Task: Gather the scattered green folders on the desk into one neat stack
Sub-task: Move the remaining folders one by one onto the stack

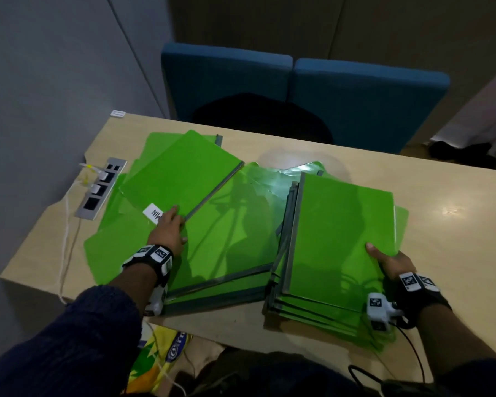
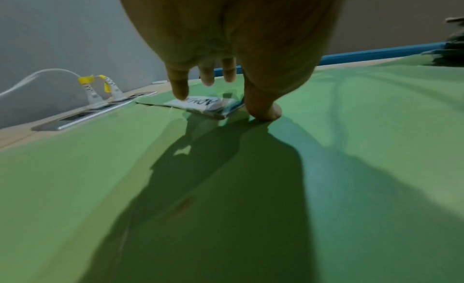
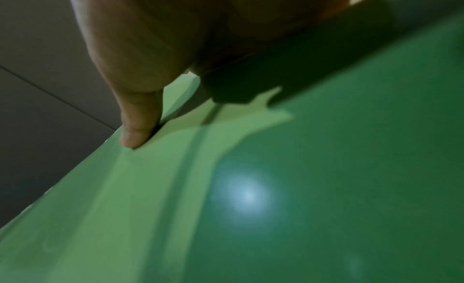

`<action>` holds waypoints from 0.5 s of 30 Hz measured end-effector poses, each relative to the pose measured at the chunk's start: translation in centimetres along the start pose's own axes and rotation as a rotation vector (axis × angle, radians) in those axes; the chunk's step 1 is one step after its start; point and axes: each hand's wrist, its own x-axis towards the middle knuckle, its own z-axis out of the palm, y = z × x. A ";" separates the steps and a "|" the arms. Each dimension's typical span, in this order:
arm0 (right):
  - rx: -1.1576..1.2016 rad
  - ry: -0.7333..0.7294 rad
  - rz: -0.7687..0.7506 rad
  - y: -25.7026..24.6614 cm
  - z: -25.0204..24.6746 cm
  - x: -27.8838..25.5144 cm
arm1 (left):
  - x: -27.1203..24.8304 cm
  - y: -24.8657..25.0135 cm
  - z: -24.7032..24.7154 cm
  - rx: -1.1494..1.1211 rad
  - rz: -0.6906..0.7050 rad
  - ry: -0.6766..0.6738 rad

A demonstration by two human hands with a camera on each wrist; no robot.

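Note:
Green folders cover the left and middle of the wooden desk (image 1: 455, 230) in a loose spread (image 1: 226, 224). One tilted folder (image 1: 181, 170) lies on top of them, with a white label (image 1: 153, 213) at its near corner. My left hand (image 1: 173, 217) reaches onto that corner. In the left wrist view the index fingertip (image 2: 181, 93) touches the label (image 2: 200, 104) and the thumb (image 2: 263, 110) rests on the folder beneath. At the right a stack of folders (image 1: 341, 239) lies roughly squared. My right hand (image 1: 384, 259) grips its near right edge, thumb (image 3: 137, 134) on top, fingers hidden underneath.
A socket strip (image 1: 100, 187) with white plugs and cables is set into the desk's left end, touching the spread. Two blue chairs (image 1: 355, 104) stand behind the desk. A yellow-green bag (image 1: 161, 356) lies below the front edge.

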 end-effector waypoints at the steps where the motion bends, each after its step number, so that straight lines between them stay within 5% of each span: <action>1: 0.012 0.008 0.011 0.1 -0.1 0.0 | 0.0 0.1 0.0 -0.073 -0.004 -0.008; 7: 0.052 0.025 0.072 0.7 0.1 0.2 | -1.2 0.3 -0.5 0.135 0.051 -0.041; 15: -0.017 0.025 0.050 0.2 -0.1 0.4 | -4.1 -0.2 0.7 0.118 0.095 -0.030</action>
